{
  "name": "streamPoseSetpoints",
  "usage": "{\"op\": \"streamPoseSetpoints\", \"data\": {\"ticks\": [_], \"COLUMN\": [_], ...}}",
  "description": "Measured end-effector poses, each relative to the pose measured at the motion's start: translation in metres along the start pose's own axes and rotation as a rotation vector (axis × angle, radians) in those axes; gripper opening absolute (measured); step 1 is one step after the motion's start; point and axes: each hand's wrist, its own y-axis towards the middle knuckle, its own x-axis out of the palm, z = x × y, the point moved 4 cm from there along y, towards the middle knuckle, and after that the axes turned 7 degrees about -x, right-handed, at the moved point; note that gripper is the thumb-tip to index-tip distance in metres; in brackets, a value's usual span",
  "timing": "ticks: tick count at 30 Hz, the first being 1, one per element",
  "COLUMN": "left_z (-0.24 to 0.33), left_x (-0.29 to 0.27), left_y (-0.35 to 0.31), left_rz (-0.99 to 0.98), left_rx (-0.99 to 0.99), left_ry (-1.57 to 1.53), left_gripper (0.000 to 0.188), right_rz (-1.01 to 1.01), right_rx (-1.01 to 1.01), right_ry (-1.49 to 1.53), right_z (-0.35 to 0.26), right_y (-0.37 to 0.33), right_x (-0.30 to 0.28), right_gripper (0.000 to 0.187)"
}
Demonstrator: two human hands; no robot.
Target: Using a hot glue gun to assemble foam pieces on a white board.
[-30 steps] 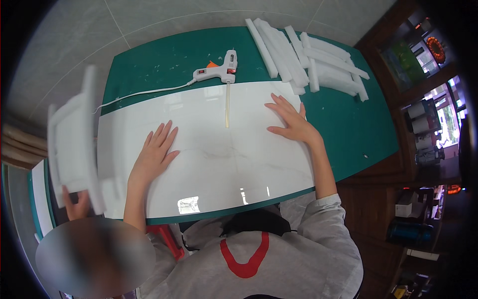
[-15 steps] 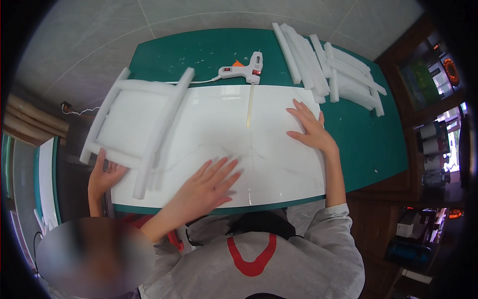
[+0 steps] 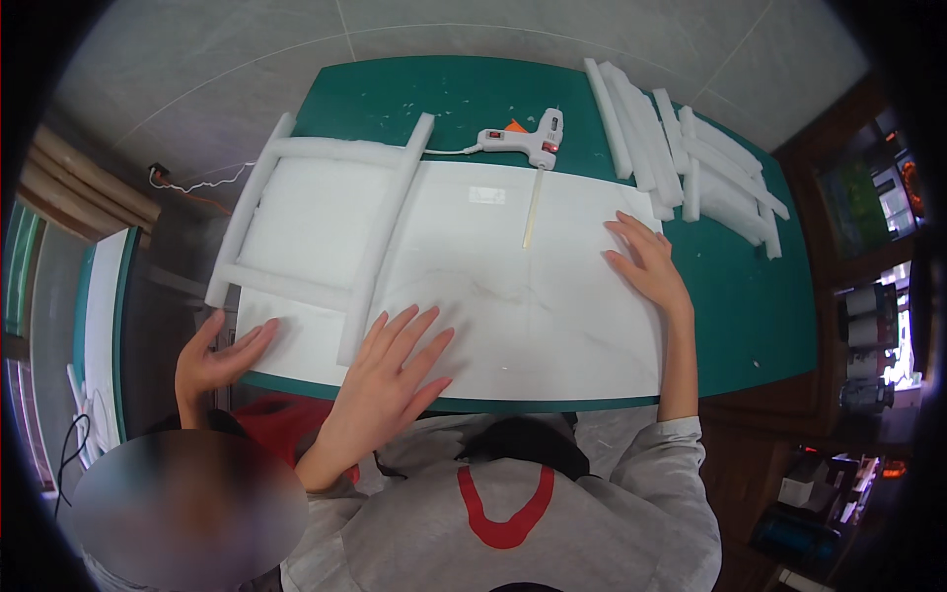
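A frame of white foam strips (image 3: pixel 388 222) with a sheet of white foam (image 3: pixel 316 212) inside it lies at the left of the glossy white board (image 3: pixel 464 355). My left hand (image 3: pixel 390 365), fingers spread, is beside the near end of the frame's right strip, low over the board; contact is unclear. At the board's right edge my right hand (image 3: pixel 651 261) rests with fingers loosely apart and nothing in them. A co-worker's hand (image 3: pixel 222 355) is open near the board's near left corner, just short of the frame.
A white glue gun (image 3: pixel 523 140) lies at the far middle, its yellowish glue stick (image 3: pixel 533 212) reaching over the board. Loose white foam strips (image 3: pixel 641 128) pile up at the far right of the green table (image 3: pixel 755 306). A cord runs left from the gun behind the frame.
The whole view has shifted. The co-worker's hand has come off the frame's near left corner, and the frame lies flatter. My left hand has moved left, closer to the frame.
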Motion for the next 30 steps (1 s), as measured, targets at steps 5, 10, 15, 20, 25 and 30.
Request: {"op": "streamPoseSetpoints", "data": {"ticks": [5,10,15,20,25,30], "left_z": [-0.006,-0.020,-0.039,-0.085,-0.211,-0.338], "left_x": [-0.009,-0.015,-0.023,-0.063,-0.099,-0.103], "left_y": [-0.002,-0.003,-0.003,-0.003,0.004,0.001], "left_rz": [0.036,0.115,0.144,0.450,0.560,0.324], "left_rx": [-0.046,-0.087,-0.127,-0.314,-0.530,-0.798], "left_ry": [-0.021,0.005,0.024,0.154,-0.137,-0.478], "left_gripper": [0.045,0.044,0.044,0.042,0.044,0.058], "right_rz": [0.148,0.223,0.196,0.125,-0.019,-0.413], "right_rx": [-0.132,-0.190,-0.192,-0.234,-0.294,-0.085], "right_ry": [0.054,0.097,0.060,0.019,0.547,1.262], "right_z": [-0.001,-0.014,-0.011,-0.030,-0.096,-0.152], "right_y": [0.005,0.006,0.006,0.006,0.015,0.032], "right_x": [-0.005,-0.013,-0.011,-0.015,-0.001,0.053], "right_gripper": [0.033,0.030,0.029,0.027,0.030,0.051]}}
